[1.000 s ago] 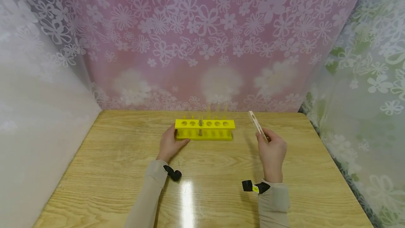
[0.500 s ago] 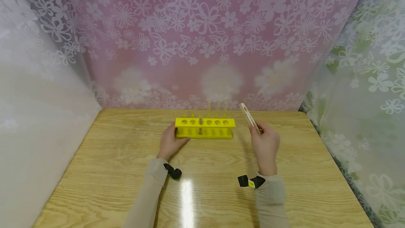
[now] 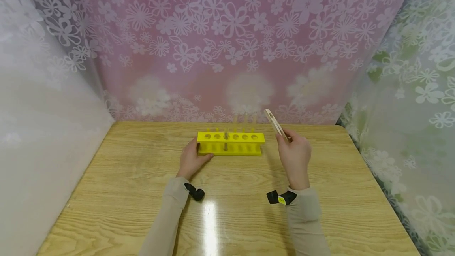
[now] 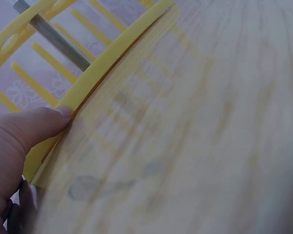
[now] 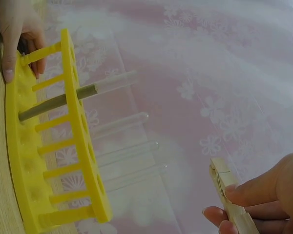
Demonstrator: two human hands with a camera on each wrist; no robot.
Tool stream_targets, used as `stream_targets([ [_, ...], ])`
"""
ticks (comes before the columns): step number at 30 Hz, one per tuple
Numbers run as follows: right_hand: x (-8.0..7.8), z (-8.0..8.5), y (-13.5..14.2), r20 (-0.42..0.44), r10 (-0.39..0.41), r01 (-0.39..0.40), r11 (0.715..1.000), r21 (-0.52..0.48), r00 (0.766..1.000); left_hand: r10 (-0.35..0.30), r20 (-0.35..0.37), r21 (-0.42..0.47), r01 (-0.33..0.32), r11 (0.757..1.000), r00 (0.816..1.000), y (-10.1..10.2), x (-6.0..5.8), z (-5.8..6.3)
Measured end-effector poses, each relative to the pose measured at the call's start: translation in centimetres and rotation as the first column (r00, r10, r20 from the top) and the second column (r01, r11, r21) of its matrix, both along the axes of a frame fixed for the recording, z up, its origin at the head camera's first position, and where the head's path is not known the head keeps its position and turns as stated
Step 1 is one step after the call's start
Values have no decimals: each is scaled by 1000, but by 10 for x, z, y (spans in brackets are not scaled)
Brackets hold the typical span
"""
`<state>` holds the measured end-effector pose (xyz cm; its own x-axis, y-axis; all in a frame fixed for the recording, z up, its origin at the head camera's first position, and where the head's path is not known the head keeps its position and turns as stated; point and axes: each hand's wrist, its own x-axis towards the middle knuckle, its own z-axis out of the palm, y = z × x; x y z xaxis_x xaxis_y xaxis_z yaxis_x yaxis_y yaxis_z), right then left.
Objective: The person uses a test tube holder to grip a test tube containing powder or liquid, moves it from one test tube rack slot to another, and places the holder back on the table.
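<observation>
My left hand [image 3: 190,160] grips the left end of a yellow test tube rack [image 3: 245,142], its thumb [image 4: 41,124] along the front edge of the base. One test tube [image 5: 49,106] stands upright in the third hole from the left, dark grey in its lower part and clear above. Behind, three clear test tubes [image 5: 129,152] sit upside down on the rack's pegs. To the right of the rack and above the table, my right hand [image 3: 296,155] pinches a wooden test tube clamp [image 3: 274,123] between thumb and fingers. The clamp's far end points up and leftward, with nothing in it.
The wood-grain table [image 3: 142,157] carries the rack near its back edge. A pink flowered curtain [image 3: 213,70] hangs just behind, with pale curtains on both sides. Black wrist cameras [image 3: 276,197] sit at both cuffs.
My right hand has moved left and slightly away from me, bringing the wooden clamp up and closer to the rack's right end. The left hand and rack have stayed put.
</observation>
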<state>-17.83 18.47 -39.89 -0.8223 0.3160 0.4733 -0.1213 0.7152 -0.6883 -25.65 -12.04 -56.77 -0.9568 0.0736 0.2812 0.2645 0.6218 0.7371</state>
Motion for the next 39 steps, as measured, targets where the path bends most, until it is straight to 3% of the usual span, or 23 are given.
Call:
stream_targets([
  [9, -6, 11, -11, 0, 35, -35, 999, 21, 999, -3, -17, 4, 3, 1000, 1000, 0, -1, -5],
  [23, -13, 23, -25, -34, 96, -92, 988, 121, 995, 7, 20, 1, -7, 1000, 1000, 1, 2, 2],
  [39, -22, 27, -39, -2, 177, -172, 957, 235, 984, 10, 17, 16, -10, 1000, 1000, 2, 3, 4],
])
